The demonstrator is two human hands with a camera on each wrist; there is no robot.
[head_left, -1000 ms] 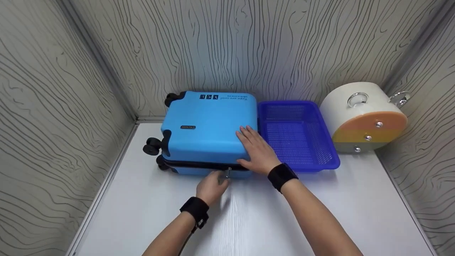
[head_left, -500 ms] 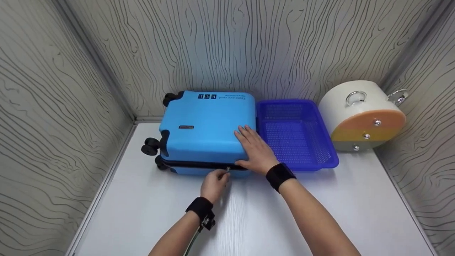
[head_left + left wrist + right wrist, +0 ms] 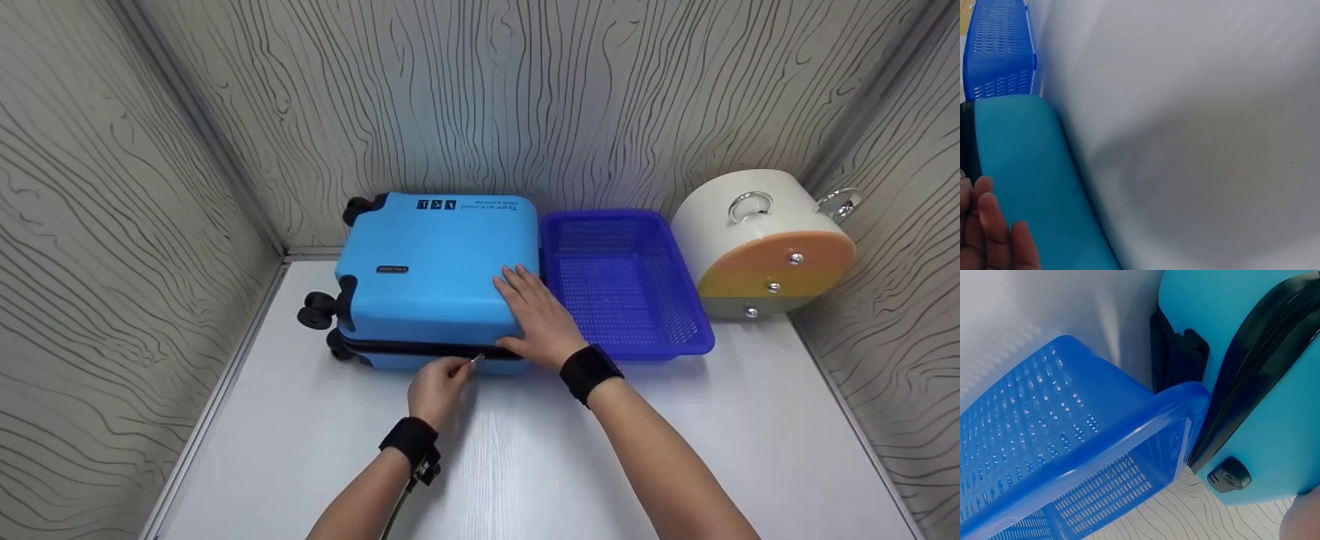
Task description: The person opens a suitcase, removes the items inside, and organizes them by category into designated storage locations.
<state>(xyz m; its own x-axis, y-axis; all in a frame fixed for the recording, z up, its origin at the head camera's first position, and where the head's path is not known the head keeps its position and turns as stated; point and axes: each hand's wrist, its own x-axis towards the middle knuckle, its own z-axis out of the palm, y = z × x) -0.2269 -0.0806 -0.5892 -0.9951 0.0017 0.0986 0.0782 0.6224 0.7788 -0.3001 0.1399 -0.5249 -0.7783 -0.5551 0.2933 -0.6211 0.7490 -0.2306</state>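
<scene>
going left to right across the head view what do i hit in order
Black wheels → left hand, pinching the zipper pull → right hand, resting on the suitcase → blue basket → white rounded box with a striped front.

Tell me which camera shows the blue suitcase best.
The head view: it takes in most of the suitcase, wheels included. The left wrist view shows only part of its blue shell; the right wrist view, just part of one end close up, with its zipper.
</scene>
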